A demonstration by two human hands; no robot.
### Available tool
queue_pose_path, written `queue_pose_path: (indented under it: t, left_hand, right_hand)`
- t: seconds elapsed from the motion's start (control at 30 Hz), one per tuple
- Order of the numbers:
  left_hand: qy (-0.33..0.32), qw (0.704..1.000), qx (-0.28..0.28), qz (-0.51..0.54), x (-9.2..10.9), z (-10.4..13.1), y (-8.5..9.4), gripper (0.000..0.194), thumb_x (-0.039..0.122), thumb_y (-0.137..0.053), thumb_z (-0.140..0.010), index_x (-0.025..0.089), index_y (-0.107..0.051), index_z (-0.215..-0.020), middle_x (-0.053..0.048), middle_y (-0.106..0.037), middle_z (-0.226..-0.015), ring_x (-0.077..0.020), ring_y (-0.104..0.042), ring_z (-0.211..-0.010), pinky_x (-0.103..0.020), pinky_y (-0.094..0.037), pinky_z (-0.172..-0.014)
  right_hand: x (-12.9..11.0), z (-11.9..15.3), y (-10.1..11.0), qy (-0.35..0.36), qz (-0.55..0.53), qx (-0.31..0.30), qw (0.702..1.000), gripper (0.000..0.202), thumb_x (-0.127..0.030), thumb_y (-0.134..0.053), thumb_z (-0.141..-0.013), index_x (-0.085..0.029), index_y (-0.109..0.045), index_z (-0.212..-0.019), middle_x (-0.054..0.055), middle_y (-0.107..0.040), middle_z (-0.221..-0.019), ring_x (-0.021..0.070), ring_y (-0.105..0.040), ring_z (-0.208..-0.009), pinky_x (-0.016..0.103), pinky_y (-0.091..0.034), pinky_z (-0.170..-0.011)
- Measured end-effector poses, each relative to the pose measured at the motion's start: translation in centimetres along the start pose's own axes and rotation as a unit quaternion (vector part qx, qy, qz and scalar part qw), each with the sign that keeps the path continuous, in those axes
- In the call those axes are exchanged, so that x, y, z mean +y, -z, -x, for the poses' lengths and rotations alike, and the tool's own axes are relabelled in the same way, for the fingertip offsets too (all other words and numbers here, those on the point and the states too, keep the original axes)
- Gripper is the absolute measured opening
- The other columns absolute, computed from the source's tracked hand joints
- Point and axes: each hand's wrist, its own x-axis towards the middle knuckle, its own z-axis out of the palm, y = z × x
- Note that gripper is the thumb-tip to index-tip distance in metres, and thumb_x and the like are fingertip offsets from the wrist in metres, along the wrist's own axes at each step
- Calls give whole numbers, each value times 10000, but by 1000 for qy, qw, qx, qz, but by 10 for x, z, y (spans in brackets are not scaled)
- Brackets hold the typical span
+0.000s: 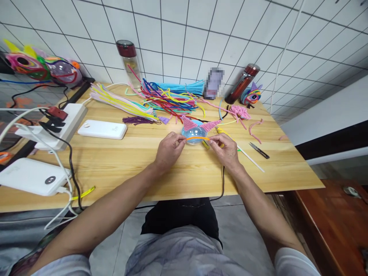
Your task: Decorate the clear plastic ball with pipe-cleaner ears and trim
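An orange pipe cleaner (197,138) is stretched between my two hands, bowed slightly upward. My left hand (171,147) pinches its left end, and my right hand (224,147) pinches its right end. Directly behind it sits a clear bluish plastic ball (194,132) on the table. Two pink pointed ear shapes (189,123) made of wound pipe cleaner stand on top of the ball. Beside my right hand lie a yellow-handled tool (223,132) with a black cord, partly hidden, and a white stick (250,157).
Bundles of coloured pipe cleaners (169,99) lie along the tiled wall. Small black snips (259,150) are at right. Two bottles, a glass one (129,63) and a red-brown one (242,84), stand behind. White power banks (102,129) and a power strip (61,128) with cables occupy the left.
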Motion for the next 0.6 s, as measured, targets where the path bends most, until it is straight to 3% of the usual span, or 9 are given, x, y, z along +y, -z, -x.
queue_pose_path:
  t: [0.4,0.6]
  left_hand:
    - [-20,1000,6,23,-2,1,-3,98,165,-658,-967,195,-744,-929,7,-635,-792,-142,-556,-686,-286,-513,-767]
    - [-18,999,34,37,2,1,-1,89,192,-659,-967,197,-742,-935,20,-635,-776,-122,-525,-617,-278,-498,-711]
  right_hand:
    - [-9,-12,13,26,84,-82,993,107,-240,-665,-943,-228,-768,-917,27,-733,-774,185,-642,-688,330,-528,-711]
    - [-17,-20,10,46,76,-55,995,118,-236,-672,-967,-227,-766,-896,29,-728,-787,183,-643,-705,329,-517,-705]
